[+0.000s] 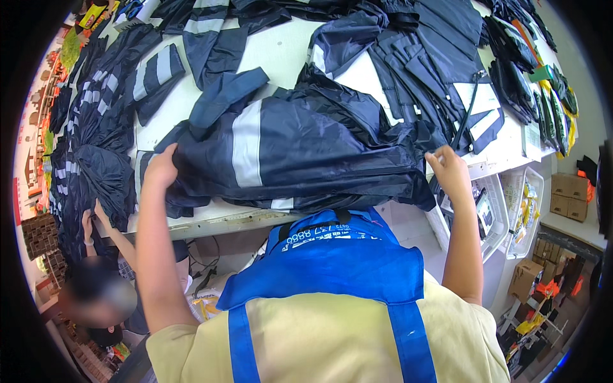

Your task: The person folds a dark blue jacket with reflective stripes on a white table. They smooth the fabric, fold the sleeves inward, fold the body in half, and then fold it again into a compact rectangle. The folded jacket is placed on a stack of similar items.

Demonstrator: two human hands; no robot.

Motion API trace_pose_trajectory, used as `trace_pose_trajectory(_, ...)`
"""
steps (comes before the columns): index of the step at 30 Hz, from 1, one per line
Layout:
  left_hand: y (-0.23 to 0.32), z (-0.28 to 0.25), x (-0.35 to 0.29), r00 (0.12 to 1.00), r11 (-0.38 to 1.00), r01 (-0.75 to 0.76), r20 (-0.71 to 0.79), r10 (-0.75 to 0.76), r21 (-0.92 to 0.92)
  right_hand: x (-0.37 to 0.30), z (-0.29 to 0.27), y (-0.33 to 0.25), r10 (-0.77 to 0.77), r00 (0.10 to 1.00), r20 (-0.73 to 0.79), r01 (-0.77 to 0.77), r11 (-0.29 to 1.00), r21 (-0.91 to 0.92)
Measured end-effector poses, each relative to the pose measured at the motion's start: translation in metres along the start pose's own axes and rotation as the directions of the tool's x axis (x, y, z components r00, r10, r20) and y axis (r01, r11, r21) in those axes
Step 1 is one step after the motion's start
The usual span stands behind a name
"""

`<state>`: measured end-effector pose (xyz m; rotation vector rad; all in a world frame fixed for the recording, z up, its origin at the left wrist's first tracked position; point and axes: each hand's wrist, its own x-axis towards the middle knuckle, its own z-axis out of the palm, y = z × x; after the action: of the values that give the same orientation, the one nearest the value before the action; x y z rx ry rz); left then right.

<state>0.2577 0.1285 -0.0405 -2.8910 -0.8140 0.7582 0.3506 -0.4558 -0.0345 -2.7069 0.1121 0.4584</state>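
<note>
Navy rain jacket stretched crosswise between two hands

The navy rain jacket (313, 147) lies along the near side of the white table (284, 48), its long axis running roughly from 9 to 3 o'clock, parallel to the table's front edge (198, 225). Which end is the collar cannot be told. The left hand (161, 168) grips cloth at the 9 o'clock end, fingers curled round the edge; the right hand (448, 167) pinches the 3 o'clock end between thumb and fingertips.

The fabric is thin, smooth and slightly glossy, puffed and creased in the middle and bunched at 3 o'clock. A broad, pale grey reflective band (247, 143) crosses it left of centre. Its lower side overhangs the table edge.

Bare tabletop shows at 12 o'clock, hemmed in by striped garments (102, 96) at 10 and flat-stacked dark garments (415, 70) at 1. White plastic baskets (504, 239) stand below the edge at 4; a co-worker's hands (94, 220) touch dark cloth at 8.
</note>
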Motion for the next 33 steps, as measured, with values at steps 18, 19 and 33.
trace_pose_trajectory(18, 0.29, 0.07, -0.108, 0.574, 0.538, -0.818, -0.229, 0.786, -0.203, 0.019, 0.05, 0.034, -0.423, 0.905, -0.038, 0.422, 0.886, 0.193)
trace_pose_trajectory(19, 0.294, 0.068, -0.106, 0.597, 0.541, -0.796, -0.205, 0.776, -0.271, 0.022, 0.051, 0.031, -0.383, 0.924, -0.017, 0.379, 0.906, 0.191)
trace_pose_trajectory(33, 0.317, 0.087, -0.036, 0.693, 0.581, -0.634, -0.041, 0.72, -0.51, 0.062, 0.063, 0.033, -0.465, 0.88, 0.094, 0.47, 0.882, -0.04)
